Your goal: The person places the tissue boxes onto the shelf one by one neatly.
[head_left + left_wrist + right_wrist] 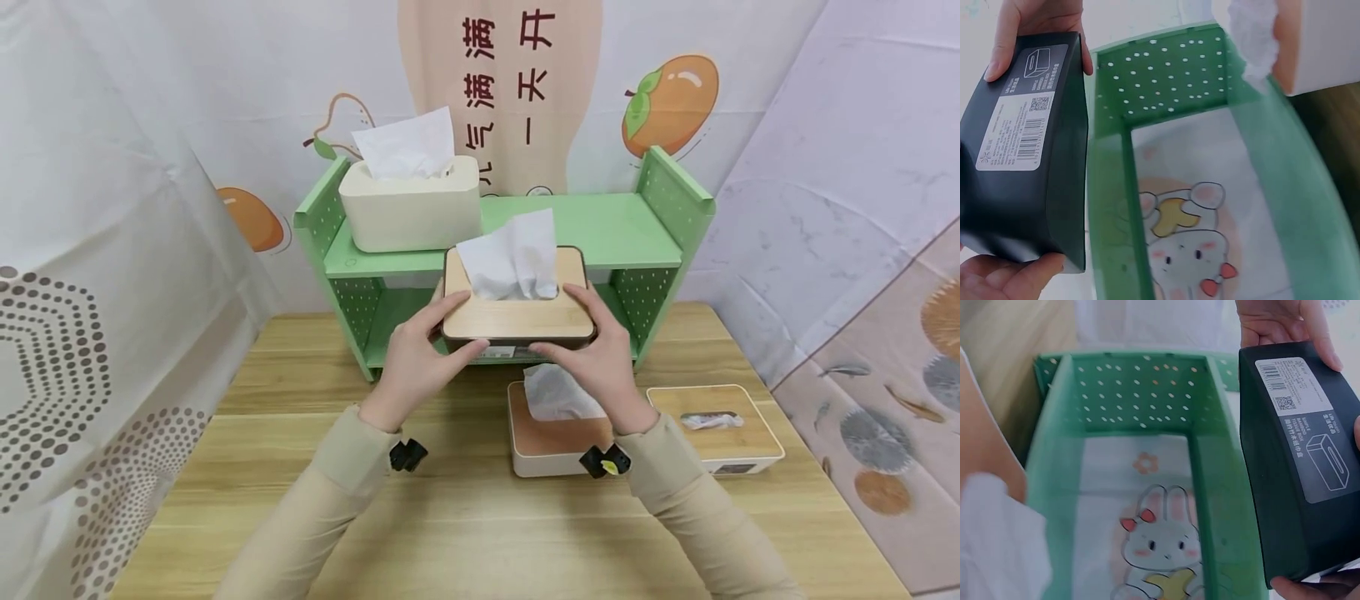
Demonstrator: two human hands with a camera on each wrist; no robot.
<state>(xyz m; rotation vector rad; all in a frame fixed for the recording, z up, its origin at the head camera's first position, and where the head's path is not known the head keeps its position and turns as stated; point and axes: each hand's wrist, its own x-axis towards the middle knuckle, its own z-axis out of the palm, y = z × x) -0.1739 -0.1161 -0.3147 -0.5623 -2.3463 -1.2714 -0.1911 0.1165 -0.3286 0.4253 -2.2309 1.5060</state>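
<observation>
"Where do we find the box [517, 321]?"

"Between the two hands, in front of the green shelf [592, 221]. We see the left hand [427, 343] at its left end and the right hand [591, 354] at its right end."

"Are both holding it?"

"Both, yes. Each has its fingers curled round an end, the thumb along the near side. We see the thumbs pointing in toward each other, with a gap between the tips."

"And the box itself?"

"Pale wood on top, dark sides, a tissue [513, 260] standing out of the slot. From the left wrist we also catch a label [1019, 119] on one dark side (small print, too blurred for us to read in full)."

"Does it touch the shelf?"

"We cannot tell; from the head view it overlaps the upper board's front edge."

"What else is near the hands?"

"A cream box [416, 218] sits on the upper board, beyond the left hand. On the table [450, 542], we have an orange-topped box [536, 433] below the held one, partly behind the right wrist, and a white box [716, 443] with a wooden lid just to its right."
</observation>
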